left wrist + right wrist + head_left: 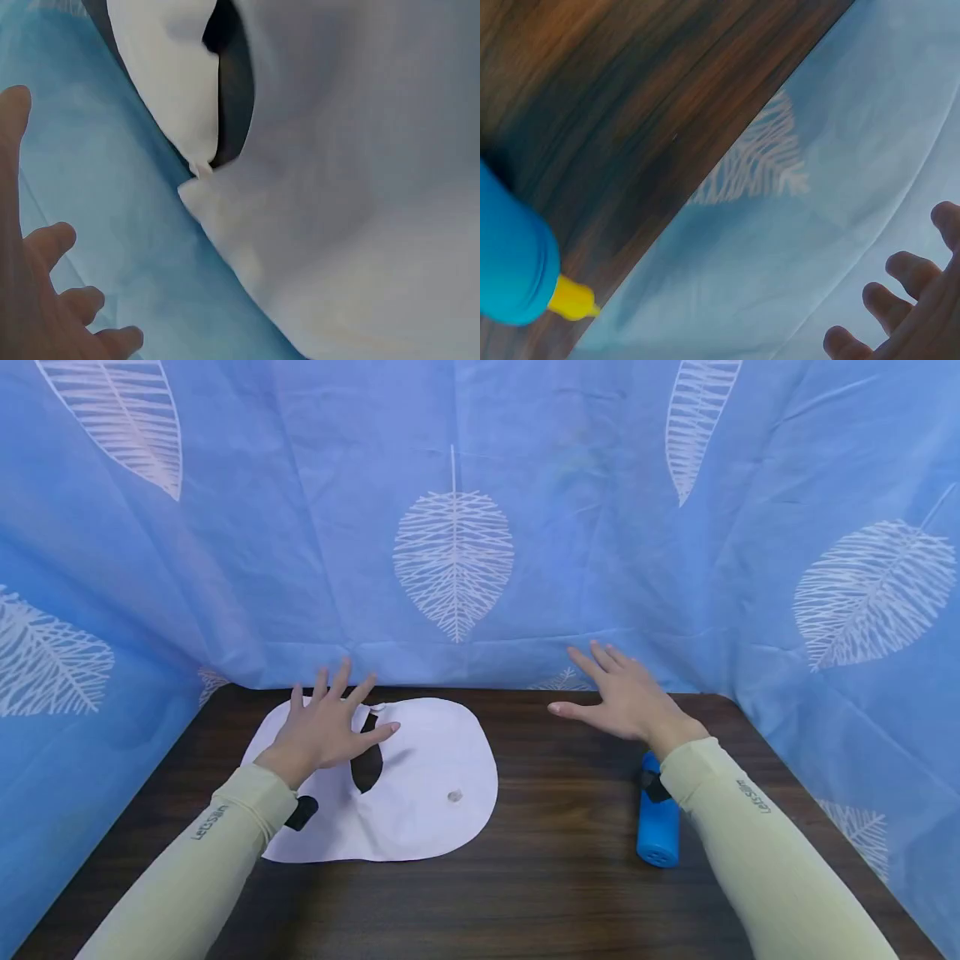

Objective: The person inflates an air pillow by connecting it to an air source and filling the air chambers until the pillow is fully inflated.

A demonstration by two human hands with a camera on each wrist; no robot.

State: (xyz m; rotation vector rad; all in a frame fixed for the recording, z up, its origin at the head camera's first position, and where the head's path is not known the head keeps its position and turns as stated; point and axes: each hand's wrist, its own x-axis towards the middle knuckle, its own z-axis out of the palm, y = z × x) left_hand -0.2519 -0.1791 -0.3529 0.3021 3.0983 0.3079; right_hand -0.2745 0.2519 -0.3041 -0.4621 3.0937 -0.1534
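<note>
A white cloth bib (435, 760) lies flat on the dark wooden table, with a dark neck opening and a small closure at its far edge. On its right part shows a small greyish spot (454, 796). My left hand (322, 731) is spread above the bib's left part, fingers pointing away, holding nothing. To the right, my right hand (626, 697) is held over the table's far edge with fingers apart and nothing in it. Below its wrist lies a blue bottle (658, 835), partly covered by the sleeve; the right wrist view shows its yellow nozzle (573, 298).
The wooden table (555, 877) ends at a far edge just behind the bib. A blue curtain (585, 552) with white leaf prints hangs behind the table and along both sides. Each wrist carries a small black device (302, 812).
</note>
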